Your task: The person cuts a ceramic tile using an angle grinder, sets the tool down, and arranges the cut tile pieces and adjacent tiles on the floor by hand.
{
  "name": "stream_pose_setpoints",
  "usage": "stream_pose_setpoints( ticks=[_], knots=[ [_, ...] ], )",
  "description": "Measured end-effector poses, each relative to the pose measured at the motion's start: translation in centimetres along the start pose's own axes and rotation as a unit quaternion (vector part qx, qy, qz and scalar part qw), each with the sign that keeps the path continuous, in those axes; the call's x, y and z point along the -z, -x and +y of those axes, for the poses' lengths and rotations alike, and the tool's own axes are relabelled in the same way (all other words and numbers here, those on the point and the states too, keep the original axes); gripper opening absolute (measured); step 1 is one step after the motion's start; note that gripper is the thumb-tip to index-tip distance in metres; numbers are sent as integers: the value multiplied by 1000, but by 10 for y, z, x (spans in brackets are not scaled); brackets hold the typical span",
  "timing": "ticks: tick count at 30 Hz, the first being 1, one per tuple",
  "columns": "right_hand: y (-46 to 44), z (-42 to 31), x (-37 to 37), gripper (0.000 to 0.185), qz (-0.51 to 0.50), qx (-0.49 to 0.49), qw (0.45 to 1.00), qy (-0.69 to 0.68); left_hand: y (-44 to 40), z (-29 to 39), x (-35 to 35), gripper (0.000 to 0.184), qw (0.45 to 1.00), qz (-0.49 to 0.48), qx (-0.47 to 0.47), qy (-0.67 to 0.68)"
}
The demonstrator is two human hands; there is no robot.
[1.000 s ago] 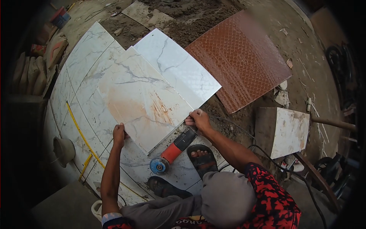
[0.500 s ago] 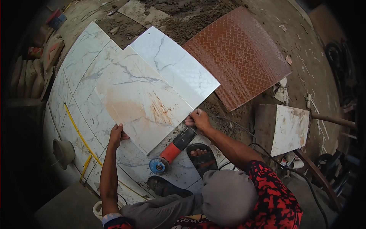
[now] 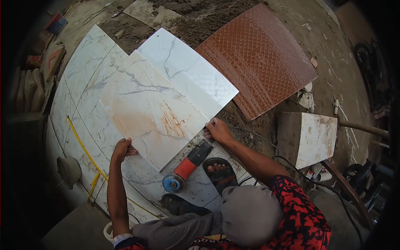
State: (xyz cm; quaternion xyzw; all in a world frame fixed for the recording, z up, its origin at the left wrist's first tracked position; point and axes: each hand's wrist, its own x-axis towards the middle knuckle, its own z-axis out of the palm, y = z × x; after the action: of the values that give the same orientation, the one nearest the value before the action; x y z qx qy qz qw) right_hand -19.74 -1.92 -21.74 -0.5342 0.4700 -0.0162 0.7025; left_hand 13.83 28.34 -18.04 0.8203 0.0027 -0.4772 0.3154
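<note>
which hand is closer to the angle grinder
Right. The right hand is just beyond the black end of the angle grinder; the left hand is farther off, left of it, at the edge of the stained tile.

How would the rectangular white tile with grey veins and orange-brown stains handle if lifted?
The stained tile is probably stiff: it looks like a hard ceramic slab. Its corners may chip, since the edge looks thin against the broad face. It could also slip in the grip, given that smooth-looking, dirty surface.
</note>
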Motion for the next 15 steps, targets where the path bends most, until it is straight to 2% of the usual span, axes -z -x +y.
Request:
stream_pose_setpoints(
  ticks=[1,2,5,7,8,10,11,15],
  knots=[
    [0,1,0,21,-3,-2,1000,-4,0,1,4,34,999,7,-15,-34],
    [-1,2,0,21,-3,-4,1000,-3,-2,5,13,33,999,49,-20,-4],
    [4,-2,-2,21,1,2,1000,11,-9,17,45,32,997,66,-40,10],
    [2,0,-3,22,6,0,1000,-15,-9,26,47,34,988,132,-74,14],
    [1,1,-3,22,5,1,1000,-15,-14,22,44,34,988,133,-75,14],
    [0,3,-3,22,11,-12,999,-29,-32,0,28,48,978,161,-125,-35],
    [0,4,-3,22,13,-14,999,-29,-39,-9,21,56,983,146,-112,-29],
    [-2,8,-6,20,18,-14,999,-32,-33,-11,-6,54,966,184,-180,21]
  ],
)
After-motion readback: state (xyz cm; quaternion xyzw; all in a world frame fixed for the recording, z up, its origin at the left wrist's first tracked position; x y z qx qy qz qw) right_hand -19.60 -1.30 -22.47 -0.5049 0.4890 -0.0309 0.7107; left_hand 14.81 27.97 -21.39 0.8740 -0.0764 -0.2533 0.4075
